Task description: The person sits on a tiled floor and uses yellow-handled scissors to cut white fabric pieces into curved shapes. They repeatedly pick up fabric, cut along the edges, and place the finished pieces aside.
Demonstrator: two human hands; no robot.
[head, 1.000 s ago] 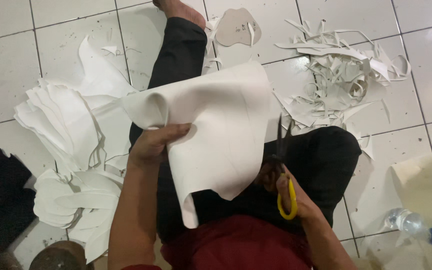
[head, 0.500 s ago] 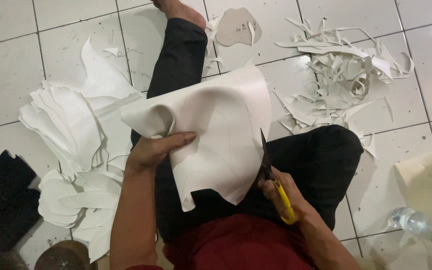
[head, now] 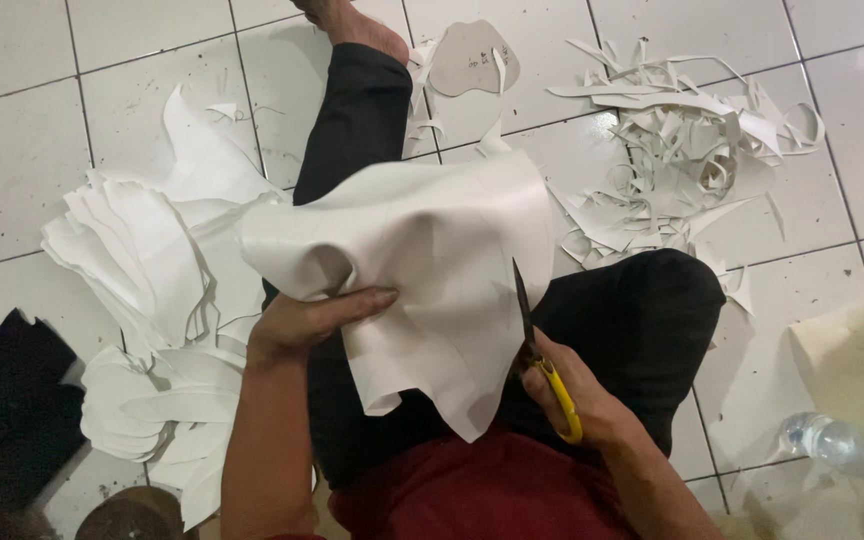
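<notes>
I sit on a tiled floor with a large white sheet [head: 432, 260] of soft material draped over my lap. My left hand [head: 307, 320] grips the sheet's left side, fingers flat on top. My right hand [head: 567, 395] holds yellow-handled scissors [head: 542, 350] whose dark blades point up along the sheet's right edge. My black trousers and a bare foot [head: 352, 20] stretch away toward the top of the view.
A stack of cut white pieces [head: 152, 300] lies at the left. White offcut strips [head: 692, 160] pile up at the upper right, near a beige template [head: 472, 60]. A plastic bottle [head: 842, 445] and a cream roll [head: 852, 360] sit at the right; dark cloth [head: 2, 390] at the left.
My right hand has lifted the scissors from beside my thigh up to the sheet's right edge. My left hand has turned and spread the sheet wider across my lap.
</notes>
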